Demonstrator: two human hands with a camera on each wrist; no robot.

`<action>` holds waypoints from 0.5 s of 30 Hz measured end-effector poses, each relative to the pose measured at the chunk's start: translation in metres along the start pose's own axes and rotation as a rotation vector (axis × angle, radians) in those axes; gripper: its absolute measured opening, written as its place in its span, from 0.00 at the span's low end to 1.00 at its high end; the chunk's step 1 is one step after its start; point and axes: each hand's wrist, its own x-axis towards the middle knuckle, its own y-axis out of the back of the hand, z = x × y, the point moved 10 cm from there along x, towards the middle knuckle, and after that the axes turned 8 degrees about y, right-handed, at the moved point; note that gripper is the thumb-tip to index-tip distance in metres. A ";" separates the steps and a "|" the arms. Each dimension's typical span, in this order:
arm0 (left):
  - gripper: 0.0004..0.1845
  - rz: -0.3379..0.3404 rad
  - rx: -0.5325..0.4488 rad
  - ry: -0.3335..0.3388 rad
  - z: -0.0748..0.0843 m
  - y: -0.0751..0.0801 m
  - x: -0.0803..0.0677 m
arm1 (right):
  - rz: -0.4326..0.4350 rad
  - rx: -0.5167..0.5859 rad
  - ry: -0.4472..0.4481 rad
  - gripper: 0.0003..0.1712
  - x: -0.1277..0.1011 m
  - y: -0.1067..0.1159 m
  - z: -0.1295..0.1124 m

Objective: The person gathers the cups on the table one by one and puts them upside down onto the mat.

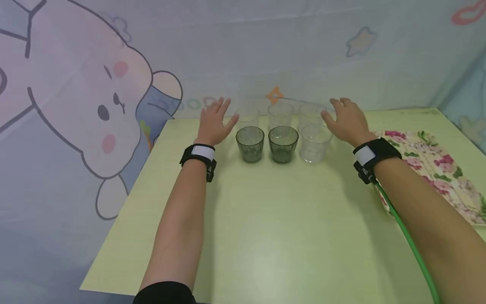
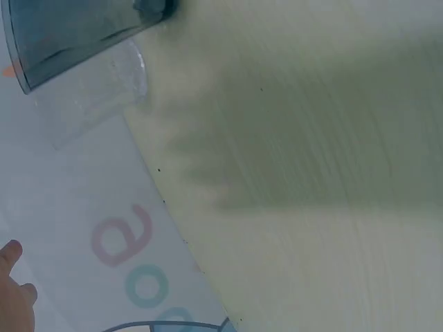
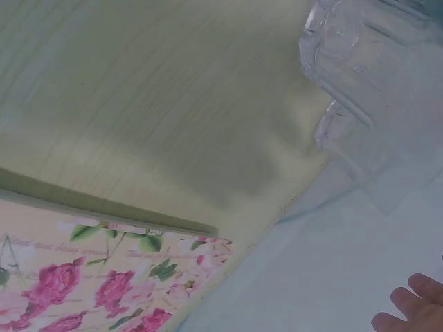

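Observation:
Two rows of drinking glasses stand at the far side of the table. In front are a smoky tinted glass, a second tinted glass and a clear glass. Behind them stand three clear glasses, one of them the middle back glass. My left hand is held at the left of the group, fingers spread and holding nothing. On the right side my right hand stretches out near the clear glasses, also with nothing in it. Only some fingers show in each wrist view.
A floral-patterned tray lies on the right of the pale yellow table, partly behind my right forearm. A green cable runs down from the right wristband. A printed cloth hangs behind the table's far edge.

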 end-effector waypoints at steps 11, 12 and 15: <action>0.36 0.064 -0.105 -0.199 0.070 0.009 -0.008 | -0.002 0.101 -0.015 0.44 -0.015 -0.005 -0.002; 0.37 0.061 -0.112 -0.218 0.079 0.010 -0.009 | 0.000 0.105 -0.017 0.45 -0.016 -0.004 -0.002; 0.39 0.043 -0.124 -0.268 0.103 0.008 -0.013 | -0.008 0.122 -0.025 0.46 -0.021 -0.003 -0.002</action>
